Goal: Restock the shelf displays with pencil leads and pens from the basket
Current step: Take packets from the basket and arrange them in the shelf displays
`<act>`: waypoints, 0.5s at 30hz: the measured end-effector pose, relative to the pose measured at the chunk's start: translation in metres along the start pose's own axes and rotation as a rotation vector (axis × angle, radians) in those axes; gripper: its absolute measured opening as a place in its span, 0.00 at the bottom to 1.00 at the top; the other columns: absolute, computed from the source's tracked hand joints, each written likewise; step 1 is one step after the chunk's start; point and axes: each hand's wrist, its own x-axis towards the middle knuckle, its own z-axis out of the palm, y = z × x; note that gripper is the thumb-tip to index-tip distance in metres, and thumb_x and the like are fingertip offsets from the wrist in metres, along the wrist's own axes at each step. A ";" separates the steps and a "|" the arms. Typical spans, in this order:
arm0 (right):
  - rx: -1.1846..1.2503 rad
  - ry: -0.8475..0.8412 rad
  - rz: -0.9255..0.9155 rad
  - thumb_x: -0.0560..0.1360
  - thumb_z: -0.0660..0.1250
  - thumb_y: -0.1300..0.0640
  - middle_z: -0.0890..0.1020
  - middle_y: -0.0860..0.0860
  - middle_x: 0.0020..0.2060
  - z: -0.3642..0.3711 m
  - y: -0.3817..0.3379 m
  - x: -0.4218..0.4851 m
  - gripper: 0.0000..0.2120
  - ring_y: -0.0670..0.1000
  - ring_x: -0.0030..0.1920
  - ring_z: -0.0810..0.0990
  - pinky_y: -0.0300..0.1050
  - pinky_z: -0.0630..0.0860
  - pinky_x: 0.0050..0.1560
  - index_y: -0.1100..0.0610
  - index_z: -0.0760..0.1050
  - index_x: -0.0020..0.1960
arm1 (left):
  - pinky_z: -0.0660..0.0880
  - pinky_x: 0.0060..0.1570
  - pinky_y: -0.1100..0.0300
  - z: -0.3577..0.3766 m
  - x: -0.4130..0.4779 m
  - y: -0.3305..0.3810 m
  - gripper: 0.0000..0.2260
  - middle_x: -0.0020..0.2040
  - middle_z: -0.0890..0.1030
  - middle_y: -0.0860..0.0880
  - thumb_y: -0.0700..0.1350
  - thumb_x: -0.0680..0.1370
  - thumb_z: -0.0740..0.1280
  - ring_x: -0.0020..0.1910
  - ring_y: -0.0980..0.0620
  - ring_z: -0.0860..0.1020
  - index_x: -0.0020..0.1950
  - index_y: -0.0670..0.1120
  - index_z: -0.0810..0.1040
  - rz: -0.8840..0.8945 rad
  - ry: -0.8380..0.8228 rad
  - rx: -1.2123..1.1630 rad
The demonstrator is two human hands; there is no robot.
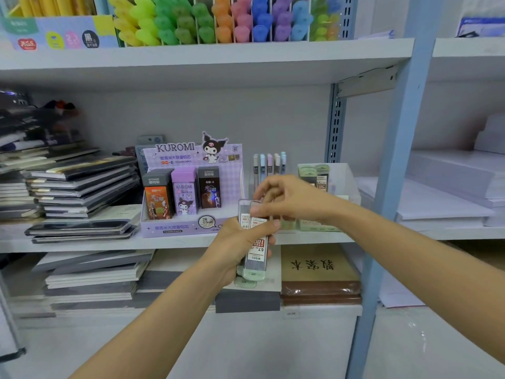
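You are holding a small stack of 0.7 pencil lead cases (256, 259) before the middle shelf (82, 245), your left hand (236, 248) wrapping round them, your right hand (293, 201) pinching the top case's upper end. Pulling one slick case free is risking the rest spilling. Behind, the Kuromi display box (191, 228) is holding three lead cases and the clear tray (348, 181) green-labelled ones, with pens (269, 164) standing between.
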 end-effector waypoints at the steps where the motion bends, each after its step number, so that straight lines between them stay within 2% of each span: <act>1: 0.024 -0.019 0.000 0.70 0.75 0.50 0.82 0.52 0.37 0.001 0.000 -0.003 0.16 0.45 0.33 0.78 0.37 0.73 0.33 0.58 0.77 0.53 | 0.75 0.28 0.63 0.003 -0.002 0.000 0.04 0.32 0.82 0.46 0.44 0.71 0.76 0.27 0.53 0.78 0.42 0.45 0.83 0.003 -0.019 -0.001; 4: 0.093 -0.009 -0.026 0.73 0.73 0.56 0.82 0.52 0.37 -0.003 0.003 -0.013 0.11 0.45 0.33 0.77 0.37 0.75 0.35 0.61 0.80 0.52 | 0.77 0.31 0.60 0.006 -0.009 0.002 0.09 0.35 0.82 0.46 0.42 0.72 0.72 0.29 0.52 0.78 0.49 0.42 0.80 -0.043 -0.124 -0.112; 7: 0.126 0.014 -0.030 0.75 0.70 0.56 0.83 0.50 0.39 -0.006 0.009 -0.019 0.12 0.43 0.36 0.78 0.35 0.75 0.35 0.58 0.80 0.57 | 0.80 0.40 0.56 0.005 -0.015 0.007 0.17 0.44 0.82 0.42 0.44 0.73 0.62 0.37 0.48 0.80 0.59 0.39 0.76 -0.085 -0.305 -0.269; 9: 0.115 0.020 -0.040 0.77 0.68 0.55 0.83 0.50 0.40 -0.007 0.013 -0.024 0.13 0.44 0.38 0.78 0.36 0.74 0.36 0.55 0.79 0.60 | 0.80 0.41 0.56 0.005 -0.017 0.008 0.15 0.48 0.82 0.40 0.41 0.78 0.57 0.39 0.48 0.81 0.62 0.38 0.75 -0.079 -0.317 -0.269; 12: 0.124 -0.007 -0.030 0.79 0.65 0.55 0.83 0.50 0.42 -0.011 0.017 -0.031 0.13 0.42 0.38 0.79 0.36 0.74 0.38 0.55 0.78 0.62 | 0.80 0.39 0.58 0.005 -0.017 0.007 0.12 0.50 0.84 0.40 0.40 0.81 0.60 0.41 0.48 0.83 0.61 0.37 0.76 -0.056 -0.291 -0.207; 15: 0.174 -0.004 -0.001 0.79 0.65 0.57 0.83 0.49 0.43 -0.015 0.021 -0.036 0.09 0.42 0.40 0.81 0.35 0.76 0.39 0.57 0.79 0.57 | 0.79 0.36 0.60 0.006 -0.018 0.003 0.16 0.47 0.85 0.43 0.45 0.76 0.67 0.40 0.50 0.84 0.61 0.38 0.77 -0.074 -0.234 -0.165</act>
